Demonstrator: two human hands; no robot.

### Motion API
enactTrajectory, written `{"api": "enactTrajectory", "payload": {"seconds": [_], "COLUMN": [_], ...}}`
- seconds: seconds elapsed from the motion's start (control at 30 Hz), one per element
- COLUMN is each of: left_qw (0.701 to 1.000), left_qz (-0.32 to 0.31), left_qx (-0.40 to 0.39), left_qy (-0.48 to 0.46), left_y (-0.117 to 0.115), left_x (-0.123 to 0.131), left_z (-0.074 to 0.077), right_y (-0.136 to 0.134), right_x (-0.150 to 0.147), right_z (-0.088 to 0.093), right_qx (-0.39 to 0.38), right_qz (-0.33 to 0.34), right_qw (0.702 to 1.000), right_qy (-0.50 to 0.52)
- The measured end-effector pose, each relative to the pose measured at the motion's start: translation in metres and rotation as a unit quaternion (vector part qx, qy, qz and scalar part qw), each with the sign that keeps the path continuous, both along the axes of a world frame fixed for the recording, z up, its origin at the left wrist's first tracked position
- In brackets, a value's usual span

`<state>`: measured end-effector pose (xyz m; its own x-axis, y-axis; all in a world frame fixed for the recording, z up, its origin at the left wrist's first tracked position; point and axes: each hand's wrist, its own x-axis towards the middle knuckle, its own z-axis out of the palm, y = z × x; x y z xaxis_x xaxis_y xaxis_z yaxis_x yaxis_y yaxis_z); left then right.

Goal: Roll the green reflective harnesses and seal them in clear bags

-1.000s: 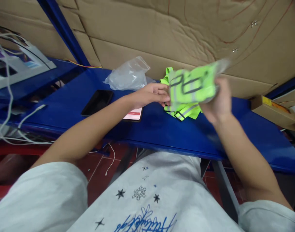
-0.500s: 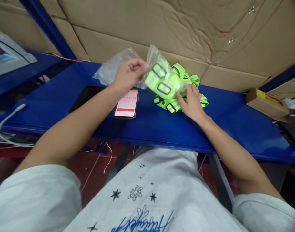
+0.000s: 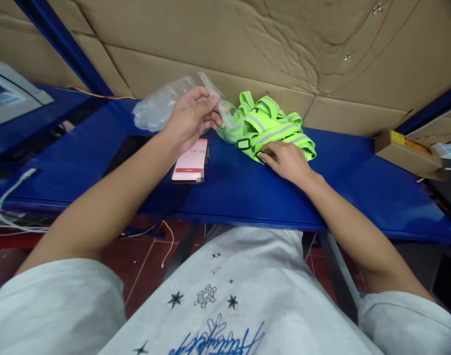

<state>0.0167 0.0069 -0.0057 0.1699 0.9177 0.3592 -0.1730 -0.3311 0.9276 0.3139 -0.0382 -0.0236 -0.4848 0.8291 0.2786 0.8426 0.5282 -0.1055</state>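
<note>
My left hand (image 3: 190,118) is closed on a small clear plastic bag (image 3: 225,111), holding it just above the blue table (image 3: 247,192). The bag's lower end touches a pile of neon green reflective straps (image 3: 275,128) lying against the cardboard wall. My right hand (image 3: 288,160) rests on the near edge of that pile, fingers curled onto a strap. A phone with a lit red and white screen (image 3: 191,160) lies face up under my left wrist.
A crumpled clear bag (image 3: 155,106) sits behind my left hand. A dark tablet (image 3: 124,153) lies left of the phone. A cardboard box (image 3: 406,153) stands at the far right. White cables (image 3: 11,187) hang at the left edge. Cardboard sheets line the back.
The bagged straps went from my right hand to the left. The green straps now lie on the pile, and my left hand holds the clear bag. My right hand lowered onto the pile.
</note>
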Motion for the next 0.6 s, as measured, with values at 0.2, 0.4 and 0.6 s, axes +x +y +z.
{"api": "enactTrajectory", "payload": {"seconds": [0.2,0.4,0.6], "left_qw": [0.998,0.974,0.947], "left_qz": [-0.055,-0.154,-0.233], "left_qx": [0.004,0.016,-0.019], "left_qy": [0.021,0.165,0.222], "left_y": [-0.014,-0.039,-0.056], "left_x": [0.005,0.022,0.036], "left_z": [0.008,0.014,0.011], "right_y": [0.012,-0.013,-0.037], "right_x": [0.014,-0.006,-0.022], "right_z": [0.001,0.003,-0.004], "right_qx": [0.091,0.075,-0.003], "right_qz": [-0.027,0.157,0.226], "right_qw": [0.994,0.934,0.93], "right_qy": [0.052,0.312,0.29]}}
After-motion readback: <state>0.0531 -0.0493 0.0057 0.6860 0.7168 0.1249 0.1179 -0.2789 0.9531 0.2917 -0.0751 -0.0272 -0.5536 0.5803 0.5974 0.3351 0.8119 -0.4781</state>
